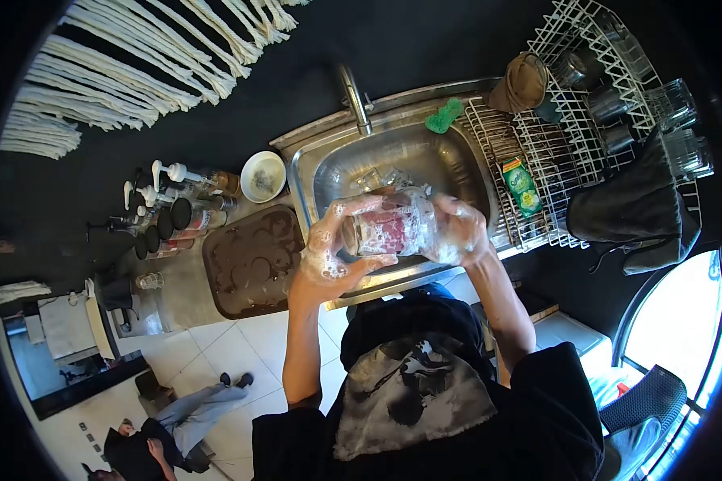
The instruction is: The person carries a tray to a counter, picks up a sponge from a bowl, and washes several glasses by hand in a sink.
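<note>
A glass jar (389, 228), lathered with soap and showing reddish patches on its side, lies sideways between my two hands above the sink (467, 164). My left hand (333, 248) has its fingers and thumb curled round the mouth end. Foam coats my right hand (460, 231), which grips the other end; part of its fingers is hidden behind the jar. Below and beyond the jar, clear glassware (369, 179) sits in the basin. A green sponge (444, 116) rests at the far rim, right of the metal faucet (354, 100).
On the right stands a wire dish rack (565, 136) with glasses, a brown cloth (520, 82) and a green-yellow packet (521, 186). To the left are a wet brown tray (253, 260), a white bowl (263, 176) and several pump bottles (176, 174). Another person (164, 433) is at lower left.
</note>
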`<state>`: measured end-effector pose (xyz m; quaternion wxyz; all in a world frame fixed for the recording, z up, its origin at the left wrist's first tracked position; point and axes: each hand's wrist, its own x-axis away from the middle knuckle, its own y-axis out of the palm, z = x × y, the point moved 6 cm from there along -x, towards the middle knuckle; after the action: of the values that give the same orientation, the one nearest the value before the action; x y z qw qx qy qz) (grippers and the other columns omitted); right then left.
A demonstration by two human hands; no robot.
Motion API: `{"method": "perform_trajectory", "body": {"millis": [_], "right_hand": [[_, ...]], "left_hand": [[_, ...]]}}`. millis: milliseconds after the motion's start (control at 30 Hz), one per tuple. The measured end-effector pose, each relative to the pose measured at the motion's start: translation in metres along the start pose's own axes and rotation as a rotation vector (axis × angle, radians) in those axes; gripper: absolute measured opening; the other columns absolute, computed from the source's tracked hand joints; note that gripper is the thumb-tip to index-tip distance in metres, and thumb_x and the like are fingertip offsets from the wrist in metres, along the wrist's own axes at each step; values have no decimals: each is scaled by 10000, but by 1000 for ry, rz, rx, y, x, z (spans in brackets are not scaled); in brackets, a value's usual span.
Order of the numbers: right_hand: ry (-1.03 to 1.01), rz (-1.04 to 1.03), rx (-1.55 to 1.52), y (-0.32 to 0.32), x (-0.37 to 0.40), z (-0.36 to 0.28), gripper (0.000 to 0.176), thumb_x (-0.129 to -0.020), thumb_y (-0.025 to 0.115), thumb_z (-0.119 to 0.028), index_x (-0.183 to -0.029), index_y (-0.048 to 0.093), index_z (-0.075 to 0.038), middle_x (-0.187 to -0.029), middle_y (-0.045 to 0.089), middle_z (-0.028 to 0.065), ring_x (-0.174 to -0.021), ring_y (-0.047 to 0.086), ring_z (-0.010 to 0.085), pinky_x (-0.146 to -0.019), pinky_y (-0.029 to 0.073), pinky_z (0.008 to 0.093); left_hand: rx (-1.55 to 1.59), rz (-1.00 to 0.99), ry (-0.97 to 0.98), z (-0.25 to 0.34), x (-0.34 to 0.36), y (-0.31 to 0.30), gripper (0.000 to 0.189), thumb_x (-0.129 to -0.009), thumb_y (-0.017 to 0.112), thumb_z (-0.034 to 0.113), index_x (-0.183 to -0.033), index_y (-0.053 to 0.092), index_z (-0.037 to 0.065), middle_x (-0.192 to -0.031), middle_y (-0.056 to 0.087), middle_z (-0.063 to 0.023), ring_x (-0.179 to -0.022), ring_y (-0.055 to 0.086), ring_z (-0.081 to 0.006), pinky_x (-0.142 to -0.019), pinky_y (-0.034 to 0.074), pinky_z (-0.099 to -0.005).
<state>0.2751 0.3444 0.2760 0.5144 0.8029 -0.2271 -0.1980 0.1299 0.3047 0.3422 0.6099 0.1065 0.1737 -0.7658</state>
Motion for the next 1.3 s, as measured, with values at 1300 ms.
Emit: {"method": "perform_trajectory", "body": {"millis": [1300], "right_hand": [[-223,501,571,-12,9,-9,418,-871,635,-312,-1106,553,24,-983,630,91,-882,590,146,-798,471,312]], "left_hand": [[204,169,-492,-62,-14,28,427,-800,692,90,-1177,504,19,-1057,602,-125,-925,608,-166,-794,529,-280]]}}
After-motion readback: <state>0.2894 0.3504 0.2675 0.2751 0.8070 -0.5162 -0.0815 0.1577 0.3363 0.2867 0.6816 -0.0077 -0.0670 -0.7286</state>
